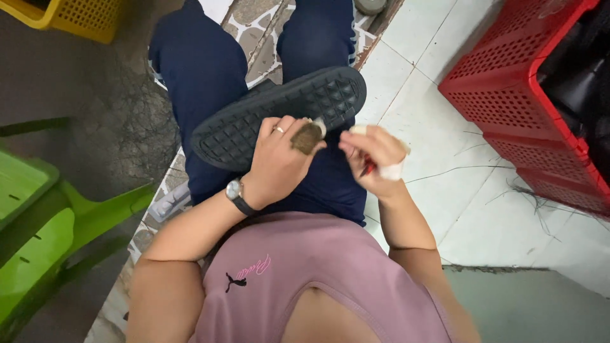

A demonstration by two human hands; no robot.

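Note:
I sit with a black slipper lying sole-up across my lap, its grid tread facing me. My left hand, with a ring and a wristwatch, rests over the slipper's near edge and pinches a small brown tuft-like piece. My right hand is close beside it, fingers closed around a thin red-handled tool; white tape wraps one finger. The tool's tip is hidden behind my fingers.
A red perforated plastic crate stands on the white tiled floor at right. A green plastic chair is at left, a yellow basket at top left. Dark strands lie scattered on the floor.

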